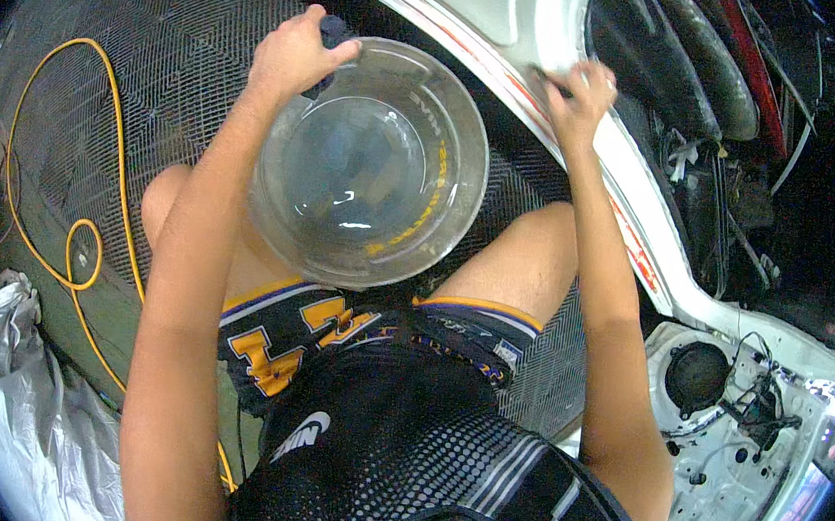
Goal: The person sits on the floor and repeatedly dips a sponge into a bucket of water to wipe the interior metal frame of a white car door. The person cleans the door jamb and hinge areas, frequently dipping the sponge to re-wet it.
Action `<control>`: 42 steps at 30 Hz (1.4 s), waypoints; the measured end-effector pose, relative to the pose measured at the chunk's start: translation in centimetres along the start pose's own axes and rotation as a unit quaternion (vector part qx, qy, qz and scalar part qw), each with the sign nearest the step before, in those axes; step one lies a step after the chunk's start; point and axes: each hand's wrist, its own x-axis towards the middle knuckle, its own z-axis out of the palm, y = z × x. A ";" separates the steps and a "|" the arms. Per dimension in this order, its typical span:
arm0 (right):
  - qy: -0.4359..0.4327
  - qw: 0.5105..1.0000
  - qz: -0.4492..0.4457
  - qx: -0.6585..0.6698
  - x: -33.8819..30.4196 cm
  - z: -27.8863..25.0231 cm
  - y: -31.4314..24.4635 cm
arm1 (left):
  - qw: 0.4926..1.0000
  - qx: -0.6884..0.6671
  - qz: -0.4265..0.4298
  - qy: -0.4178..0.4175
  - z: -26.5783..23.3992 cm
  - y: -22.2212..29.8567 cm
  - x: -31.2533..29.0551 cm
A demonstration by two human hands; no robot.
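Note:
A round clear basin [275,209] with water in it stands between my knees. At its far left rim my left hand [294,56] is closed on a dark, crumpled cloth [333,29], mostly hidden behind the fingers and thumb. My right hand [582,98] is at the white car body's sill [620,164], fingers bent together against the painted edge. A small dark piece [544,75] shows at its fingertips, too blurred to name. Orange-red patches [640,250] run along the sill's edge.
A yellow hose [117,121] loops across the ribbed floor mat [200,9] at left. Silver sheeting [27,404] lies bunched at the lower left. To the right, a stripped door panel [719,470] with a round black speaker [700,376] and loose wires stands close to my right arm.

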 end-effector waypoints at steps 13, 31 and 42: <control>-0.026 0.986 0.141 0.086 -5.7 -3.7 1.8 | 1.000 -0.021 -0.007 -0.008 -0.1 0.5 -0.3; 0.203 0.915 0.334 -0.096 -6.2 0.8 -3.0 | 1.000 -0.001 0.002 -0.001 -0.1 0.2 -0.1; 0.268 0.887 0.377 -0.013 -3.6 4.5 -3.8 | 0.998 -0.008 0.043 0.037 0.3 1.0 -0.6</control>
